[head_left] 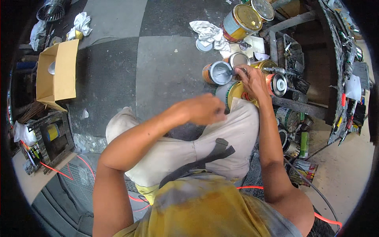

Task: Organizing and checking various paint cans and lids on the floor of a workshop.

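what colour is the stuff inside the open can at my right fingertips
The stuff inside is bluish grey, best seen in the head view.

No words or numbers can be read — the labels on the large cylindrical metal can with a gold lid point(241, 24), the orange-sided round metal tin of grey paint point(220, 73) and the orange-red round tin point(277, 85) are too small.

Metal can point(206, 74) (glossy paint point(221, 72) inside).
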Demonstrator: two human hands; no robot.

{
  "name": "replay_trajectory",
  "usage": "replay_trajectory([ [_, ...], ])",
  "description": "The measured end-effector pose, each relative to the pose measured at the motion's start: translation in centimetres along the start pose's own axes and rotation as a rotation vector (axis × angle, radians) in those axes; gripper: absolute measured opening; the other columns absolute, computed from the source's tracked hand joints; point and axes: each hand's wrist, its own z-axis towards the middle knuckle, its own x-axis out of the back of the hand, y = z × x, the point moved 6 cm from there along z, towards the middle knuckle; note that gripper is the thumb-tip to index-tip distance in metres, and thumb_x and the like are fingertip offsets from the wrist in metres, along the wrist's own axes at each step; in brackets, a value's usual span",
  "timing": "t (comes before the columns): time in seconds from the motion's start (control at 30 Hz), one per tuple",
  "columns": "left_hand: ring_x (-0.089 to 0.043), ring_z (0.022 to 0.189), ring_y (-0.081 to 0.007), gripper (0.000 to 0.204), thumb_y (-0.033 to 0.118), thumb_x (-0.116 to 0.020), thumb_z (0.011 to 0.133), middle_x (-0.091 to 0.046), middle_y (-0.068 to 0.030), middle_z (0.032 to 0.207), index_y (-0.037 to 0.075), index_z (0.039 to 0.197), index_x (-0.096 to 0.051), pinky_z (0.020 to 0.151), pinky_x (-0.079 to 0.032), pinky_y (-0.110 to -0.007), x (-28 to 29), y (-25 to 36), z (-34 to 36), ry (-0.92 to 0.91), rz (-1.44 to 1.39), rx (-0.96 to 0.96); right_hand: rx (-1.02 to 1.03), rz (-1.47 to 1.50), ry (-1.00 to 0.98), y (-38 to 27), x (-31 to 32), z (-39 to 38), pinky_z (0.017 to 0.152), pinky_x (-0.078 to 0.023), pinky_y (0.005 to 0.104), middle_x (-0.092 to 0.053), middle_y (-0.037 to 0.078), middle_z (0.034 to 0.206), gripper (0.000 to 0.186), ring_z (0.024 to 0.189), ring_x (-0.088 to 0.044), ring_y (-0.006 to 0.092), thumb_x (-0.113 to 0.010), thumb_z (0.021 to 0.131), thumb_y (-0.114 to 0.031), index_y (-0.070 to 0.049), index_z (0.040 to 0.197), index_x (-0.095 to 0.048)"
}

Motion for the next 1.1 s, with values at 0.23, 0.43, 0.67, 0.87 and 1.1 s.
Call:
replay_trajectory([
  [0.23,-0.053,0.110,-0.0334,0.090,0.014,-0.083,0.066,-0.054,-0.0123,0.116,0.017,0.143,-0.036,0.087,-0.049,-0.043,4.6,-9.5,5.6,0.699,0.457,0.388,-0.120,0.089,-0.107,-0.2,-0.2,0.2,0.076,-0.050,0.0434,-0.069,0.019,0.092,0.026,0.084,-0.065,0.0383,-0.059,0.092,-0.030,-0.008,0.100,-0.072],
  [0.43,-0.047,0.114,-0.0325,0.115,0.010,-0.084,0.054,-0.046,-0.0111,0.122,0.020,0.150,-0.022,0.091,-0.045,-0.044,2.9,-11.6,10.9,0.554,0.701,0.217,0.026,0.114,0.011,-0.6,-0.2,0.0,0.075,-0.050,0.0443,-0.068,0.019,0.090,0.028,0.084,-0.065,0.0379,-0.059,0.092,-0.031,-0.008,0.102,-0.071],
  [0.67,-0.051,0.105,-0.0326,0.121,0.009,-0.086,0.047,-0.049,-0.0122,0.111,0.022,0.150,-0.024,0.090,-0.044,-0.043,3.0,-11.8,11.7,0.684,0.665,0.002,-0.054,0.043,-0.003,0.2,0.5,-0.5,0.076,-0.050,0.0446,-0.069,0.019,0.090,0.028,0.085,-0.065,0.0385,-0.057,0.093,-0.030,-0.007,0.104,-0.070],
  [0.87,-0.050,0.108,-0.0353,0.123,0.013,-0.087,0.045,-0.049,-0.0143,0.111,0.021,0.150,-0.024,0.093,-0.044,-0.043,5.3,-12.8,9.3,0.736,0.508,-0.003,-0.319,0.355,-0.194,-1.1,-0.3,0.4,0.078,-0.050,0.0443,-0.069,0.018,0.091,0.029,0.086,-0.065,0.0377,-0.056,0.094,-0.030,-0.007,0.105,-0.070],
  [1.1,-0.050,0.111,-0.0368,0.124,0.013,-0.087,0.046,-0.048,-0.0155,0.115,0.020,0.151,-0.021,0.097,-0.043,-0.044,7.7,-13.6,7.9,0.673,0.547,0.031,0.151,0.107,0.049,-2.1,-0.8,3.9,0.077,-0.050,0.0448,-0.069,0.018,0.088,0.029,0.085,-0.065,0.0377,-0.057,0.093,-0.031,-0.009,0.107,-0.070],
])
